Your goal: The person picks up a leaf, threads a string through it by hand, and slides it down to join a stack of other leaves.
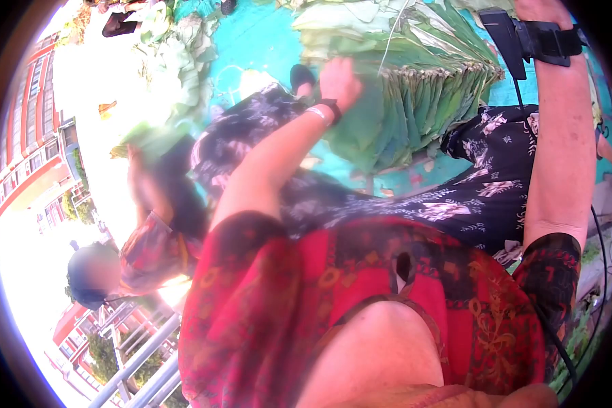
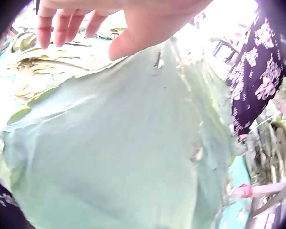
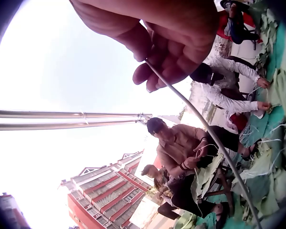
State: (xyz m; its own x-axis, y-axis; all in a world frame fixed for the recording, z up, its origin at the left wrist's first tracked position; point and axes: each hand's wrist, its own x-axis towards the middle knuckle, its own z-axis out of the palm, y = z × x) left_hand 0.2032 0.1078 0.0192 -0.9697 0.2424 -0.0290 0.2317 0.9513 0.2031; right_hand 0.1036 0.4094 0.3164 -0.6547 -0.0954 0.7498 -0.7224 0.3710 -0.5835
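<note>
Leaf stack sits just right of and below the left hand, 4 fingers loosely bent, thumb apart, no grip visible; right hand, out beyond the stack's right side, pinches 1 cord between thumb and fingers. Judgement: best to steady the leaves with the left palm, drawing the cord smoothly, lest edges tear.

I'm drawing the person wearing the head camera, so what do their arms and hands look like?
The shirt has short, patterned red-and-black sleeves. The left arm has a dark wristband. The right arm has a wide black strap with a black mount and a thin black cable. Neither the left hand nor the right hand wears a glove.
</note>
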